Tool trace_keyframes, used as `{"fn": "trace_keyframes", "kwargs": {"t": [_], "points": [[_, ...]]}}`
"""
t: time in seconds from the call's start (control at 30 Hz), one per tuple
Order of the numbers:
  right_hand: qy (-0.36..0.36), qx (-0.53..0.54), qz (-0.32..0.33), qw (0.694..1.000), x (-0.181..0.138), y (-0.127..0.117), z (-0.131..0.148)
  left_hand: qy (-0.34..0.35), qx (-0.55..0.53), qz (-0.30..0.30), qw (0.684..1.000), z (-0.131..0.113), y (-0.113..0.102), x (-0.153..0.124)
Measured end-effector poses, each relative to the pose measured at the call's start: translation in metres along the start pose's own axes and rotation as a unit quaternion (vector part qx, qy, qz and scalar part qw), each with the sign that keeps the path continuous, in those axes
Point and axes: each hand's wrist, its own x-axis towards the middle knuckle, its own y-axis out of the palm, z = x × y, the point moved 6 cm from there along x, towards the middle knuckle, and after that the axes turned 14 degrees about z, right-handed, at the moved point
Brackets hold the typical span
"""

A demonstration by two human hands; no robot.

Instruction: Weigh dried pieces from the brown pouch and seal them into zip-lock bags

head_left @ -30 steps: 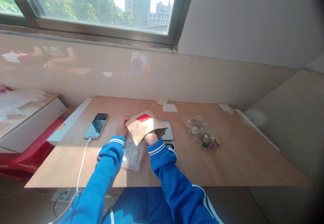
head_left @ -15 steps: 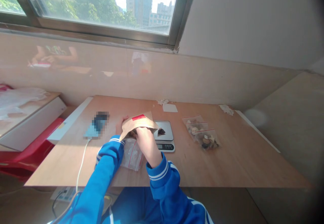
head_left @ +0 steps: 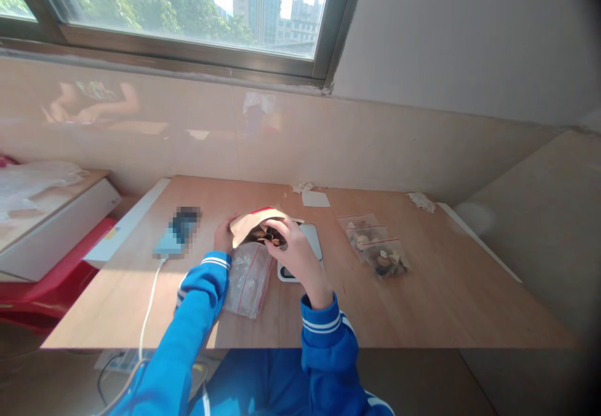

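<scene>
My left hand point(head_left: 224, 237) grips the left side of a brown paper bag point(head_left: 248, 223) with a red label, held open and tilted toward me. Dark brown pieces show in its mouth. My right hand point(head_left: 295, 254) is curled at the bag's mouth, its fingertips pinched on some of the dark pieces. Under that hand sits a small digital scale point(head_left: 312, 244), partly hidden. A pile of empty clear zip bags point(head_left: 248, 278) with red strips lies on the wooden table point(head_left: 422, 303) below the paper bag.
Filled zip bags point(head_left: 375, 247) lie to the right of the scale. A phone point(head_left: 177, 233) on a white cable rests at the left. Paper scraps point(head_left: 315, 198) sit near the wall. A second table and a red object stand at the far left.
My right hand has come out of the paper bag and now hovers at its mouth over the scale. The bag has tipped lower, so its opening faces me.
</scene>
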Motion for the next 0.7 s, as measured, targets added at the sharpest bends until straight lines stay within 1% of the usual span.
{"fn": "trace_keyframes", "kwargs": {"t": [0.17, 0.4, 0.53, 0.63, 0.7], "points": [[-0.005, -0.033, -0.052, 0.998, 0.001, -0.006, -0.016, 0.013, 0.026, 0.003, 1.0, 0.008, 0.001, 0.005], [-0.004, -0.113, -0.112, 0.987, 0.018, -0.001, -0.03, 0.022, 0.064, 0.006, 0.998, 0.022, 0.002, 0.01], [-0.013, -0.11, -0.136, 0.984, 0.025, 0.003, -0.027, 0.021, 0.085, 0.003, 0.996, 0.023, 0.001, 0.011], [-0.049, -0.09, -0.159, 0.982, 0.028, 0.006, -0.025, 0.02, 0.097, 0.0, 0.995, 0.024, -0.001, 0.012], [-0.074, -0.066, -0.19, 0.977, 0.027, 0.008, -0.027, 0.022, 0.101, -0.001, 0.995, 0.026, -0.001, 0.012]]}}
